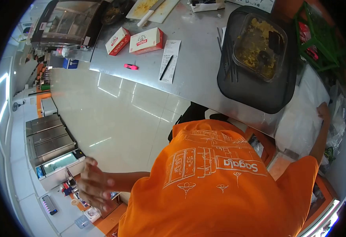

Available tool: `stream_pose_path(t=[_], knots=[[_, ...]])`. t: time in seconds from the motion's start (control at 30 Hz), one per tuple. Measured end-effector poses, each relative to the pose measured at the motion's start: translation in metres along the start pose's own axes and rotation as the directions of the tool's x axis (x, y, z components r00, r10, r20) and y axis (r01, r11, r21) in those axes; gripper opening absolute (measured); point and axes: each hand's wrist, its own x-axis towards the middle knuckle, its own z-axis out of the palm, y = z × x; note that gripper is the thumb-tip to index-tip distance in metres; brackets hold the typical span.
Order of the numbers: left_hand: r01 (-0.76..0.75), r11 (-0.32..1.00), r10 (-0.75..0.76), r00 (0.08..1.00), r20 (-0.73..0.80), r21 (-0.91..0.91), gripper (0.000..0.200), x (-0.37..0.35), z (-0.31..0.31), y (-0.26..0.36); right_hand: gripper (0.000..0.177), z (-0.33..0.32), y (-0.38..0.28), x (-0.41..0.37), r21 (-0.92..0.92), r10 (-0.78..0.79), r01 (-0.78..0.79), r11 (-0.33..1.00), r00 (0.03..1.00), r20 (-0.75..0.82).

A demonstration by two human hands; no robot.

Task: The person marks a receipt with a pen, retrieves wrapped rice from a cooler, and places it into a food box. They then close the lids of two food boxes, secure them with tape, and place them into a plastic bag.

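Observation:
My left hand [95, 184] is raised over the floor at the lower left, its fingers loosely bent and apart, with nothing in them. On the far right, my right hand [323, 110] reaches down to a white plastic bag [303, 112], the fingers closed on its edge. Clear crumpled plastic [338, 126] lies beside that hand. Near the bag, a black tray [273, 100] rests on the steel table and carries a clear plastic container [256, 47] with yellow crumbly food and a dark utensil in it.
On the steel table [196, 51] are two red-and-white boxes [146, 40], a receipt [170, 59] under a black pen, a pink marker [130, 66] and a knife [149, 14] on a cutting board. A green crate [319, 39] stands at right; a glass display case [66, 23] at upper left.

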Motion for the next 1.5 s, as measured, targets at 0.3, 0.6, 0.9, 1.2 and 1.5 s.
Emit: stream_pose_path(t=[0.3,0.6,0.9,1.2,1.5], knots=[[0.189,0.980,-0.193,0.980,0.058,0.068,0.015,-0.017,-0.018,-0.023,0.043,0.050,-0.116,-0.146,-0.334,0.017,-0.292,0.896,0.776,-0.631],[0.311,0.923,-0.312,0.950,-0.033,0.227,0.027,-0.045,-0.024,-0.016,0.037,0.058,-0.111,-0.146,-0.310,0.063,-0.344,0.887,0.753,-0.656],[0.472,0.836,-0.401,0.874,-0.275,0.281,0.030,-0.086,-0.012,0.003,0.031,0.072,-0.045,-0.112,-0.362,-0.003,-0.291,0.885,0.776,-0.630],[0.376,0.900,-0.361,0.927,-0.106,0.221,0.024,-0.042,-0.022,-0.056,0.026,0.001,0.079,0.017,-0.789,-0.426,0.090,0.608,0.876,-0.228],[0.291,0.949,-0.303,0.947,0.104,0.122,0.017,-0.004,-0.007,-0.080,0.028,-0.136,0.039,-0.057,-0.271,-0.243,0.149,0.951,0.903,-0.354]])
